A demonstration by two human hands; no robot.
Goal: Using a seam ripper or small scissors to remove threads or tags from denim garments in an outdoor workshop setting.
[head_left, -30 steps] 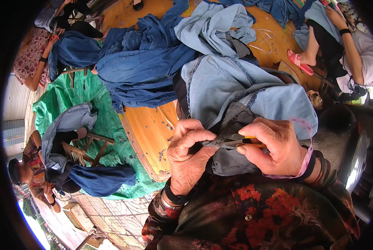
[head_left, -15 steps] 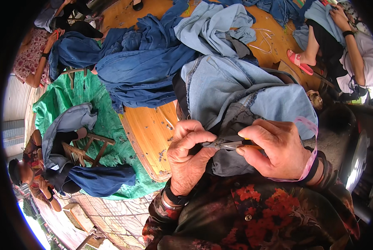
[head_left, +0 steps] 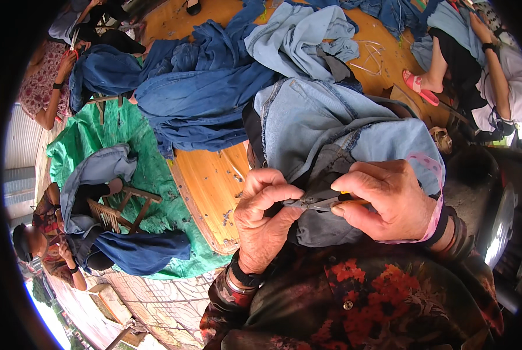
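Note:
Light blue denim jeans (head_left: 331, 111) lie over my lap, with a dark grey garment part (head_left: 325, 227), perhaps the inside of a pocket or waistband, turned up toward me. My left hand (head_left: 264, 216) pinches an edge of this grey cloth between thumb and forefinger. In my right hand (head_left: 392, 201) is a small pair of thread snips (head_left: 322, 204) with a bit of yellow at the handle. Their blades point left and meet the cloth at my left fingertips. A pink dotted ribbon (head_left: 439, 198) loops around my right wrist.
Dark blue jeans (head_left: 202, 105) and more pale denim (head_left: 301, 35) are heaped on the wooden table (head_left: 208, 198). Green sheeting (head_left: 161, 227) covers ground at left, with a wooden chair (head_left: 126, 210). Other people handle denim at left and upper right. A dark round-edged machine or vehicle part (head_left: 500, 227) stands at right.
The snips' blades look slightly closer together, and my right fingers have shifted a little. My left hand keeps its pinch. Nearby people's arms have moved.

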